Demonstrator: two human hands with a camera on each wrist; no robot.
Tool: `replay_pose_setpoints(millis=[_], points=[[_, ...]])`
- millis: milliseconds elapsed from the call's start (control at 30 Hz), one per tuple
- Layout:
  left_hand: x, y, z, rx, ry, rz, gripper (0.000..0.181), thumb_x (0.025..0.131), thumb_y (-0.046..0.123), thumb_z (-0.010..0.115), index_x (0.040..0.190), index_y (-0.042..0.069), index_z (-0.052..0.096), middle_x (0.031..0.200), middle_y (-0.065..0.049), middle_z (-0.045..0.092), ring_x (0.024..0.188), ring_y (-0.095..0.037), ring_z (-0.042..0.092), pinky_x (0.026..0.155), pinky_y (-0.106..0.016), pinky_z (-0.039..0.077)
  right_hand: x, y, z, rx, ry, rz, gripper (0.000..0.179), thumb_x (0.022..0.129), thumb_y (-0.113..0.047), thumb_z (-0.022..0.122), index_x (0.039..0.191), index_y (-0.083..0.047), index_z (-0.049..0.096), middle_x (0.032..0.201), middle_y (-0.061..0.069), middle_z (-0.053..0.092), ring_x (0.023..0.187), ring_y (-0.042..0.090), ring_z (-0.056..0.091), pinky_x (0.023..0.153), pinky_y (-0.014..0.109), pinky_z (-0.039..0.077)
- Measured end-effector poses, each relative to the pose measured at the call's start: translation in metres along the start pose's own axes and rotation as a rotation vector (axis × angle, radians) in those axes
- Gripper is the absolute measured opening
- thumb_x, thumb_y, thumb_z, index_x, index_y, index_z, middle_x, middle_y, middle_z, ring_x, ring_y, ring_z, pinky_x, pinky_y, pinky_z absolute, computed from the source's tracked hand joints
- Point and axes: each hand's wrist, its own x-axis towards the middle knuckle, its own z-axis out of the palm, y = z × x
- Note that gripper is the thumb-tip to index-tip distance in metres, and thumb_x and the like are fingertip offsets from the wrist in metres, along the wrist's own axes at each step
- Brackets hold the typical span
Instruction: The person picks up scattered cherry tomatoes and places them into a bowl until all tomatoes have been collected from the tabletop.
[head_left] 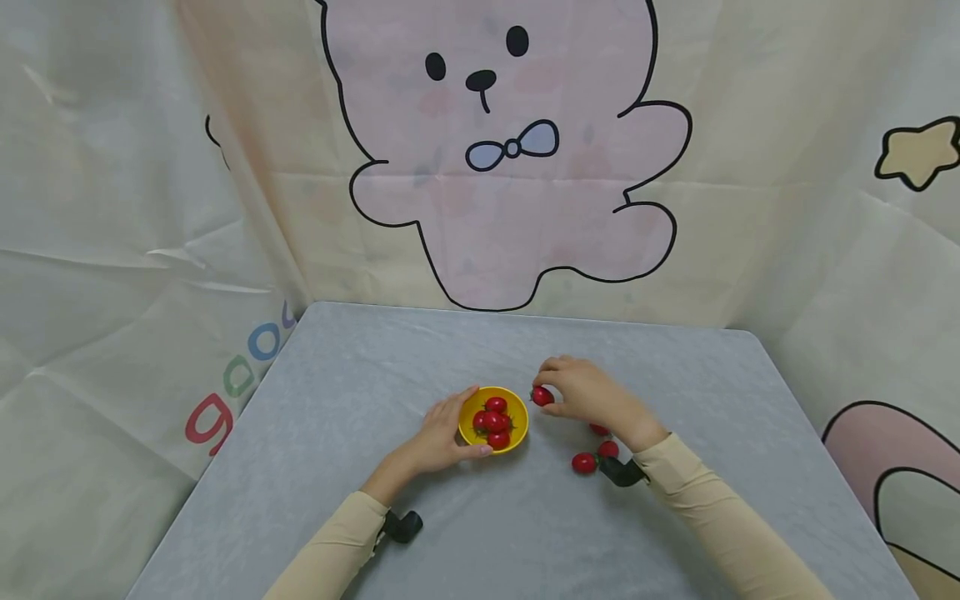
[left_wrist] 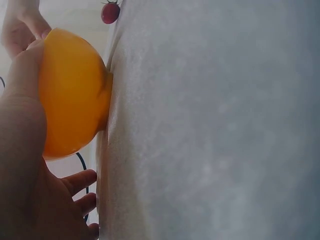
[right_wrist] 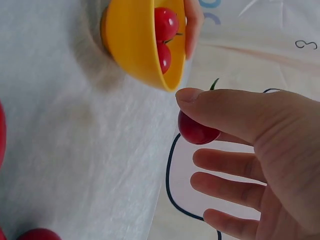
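We face a pale grey desk (head_left: 375,358) bordered by creased cream fabric (head_left: 780,167) printed with a pink bear (head_left: 480,221) and, rightward, a yellow star (head_left: 919,153).

Around a grey table (head_left: 517,525), pale fabric (head_left: 757,208) with a pink cartoon bear (head_left: 491,212), yellow star (head_left: 918,152) and coloured letters (head_left: 228,377)

Booth-like space: printed cartoon fabric (head_left: 495,196) on three sides, grey cloth-covered table (head_left: 360,358).

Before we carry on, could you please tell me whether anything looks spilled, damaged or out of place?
Nothing stands out: the yellow bowl sits upright with red tomatoes inside, the right hand pinches another tomato, and loose tomatoes lie on the table.
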Motion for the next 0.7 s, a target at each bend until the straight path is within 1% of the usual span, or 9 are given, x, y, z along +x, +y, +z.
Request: replay_pose_setpoints(millis=[100, 233, 400, 700], points=[[0.000, 0.001, 0.000, -0.001, -0.002, -0.003, 0.104, 0.080, 0.062, 0.072, 0.159, 0.022, 0.015, 0.163, -0.006, 0.030, 0.148, -0.034, 0.029, 0.124, -0.057, 0.013, 0.003, -0.003, 0.000, 0.004, -0.005, -0.003, 0.034, 0.082, -0.034, 0.081, 0.112, -0.019, 0.073, 0.116, 0.004, 0.068, 0.103, 0.022, 0.062, 0.093, 0.041, 0.055], [0.000, 0.002, -0.001, -0.008, -0.007, -0.007, 0.104, 0.080, 0.062, 0.071, 0.159, 0.023, 0.015, 0.163, -0.006, 0.030, 0.148, -0.034, 0.029, 0.124, -0.057, 0.013, 0.005, -0.008, -0.001, 0.003, -0.008, -0.008, 0.034, 0.082, -0.034, 0.081, 0.111, -0.019, 0.073, 0.117, 0.004, 0.068, 0.105, 0.023, 0.062, 0.094, 0.042, 0.055], [0.000, 0.001, -0.001, -0.016, -0.004, -0.002, 0.104, 0.081, 0.062, 0.071, 0.158, 0.023, 0.015, 0.162, -0.007, 0.031, 0.148, -0.034, 0.028, 0.124, -0.058, 0.013, 0.009, -0.013, 0.000, 0.012, -0.002, -0.032, 0.033, 0.082, -0.034, 0.081, 0.110, -0.018, 0.074, 0.116, 0.003, 0.068, 0.106, 0.022, 0.063, 0.095, 0.043, 0.054], [0.001, -0.001, 0.000, -0.004, -0.007, 0.004, 0.104, 0.081, 0.063, 0.070, 0.159, 0.023, 0.014, 0.162, -0.007, 0.031, 0.147, -0.034, 0.029, 0.123, -0.059, 0.013, 0.017, -0.020, 0.002, 0.030, 0.005, -0.067, 0.032, 0.082, -0.031, 0.081, 0.109, -0.017, 0.074, 0.114, 0.003, 0.068, 0.104, 0.022, 0.063, 0.094, 0.041, 0.054]])
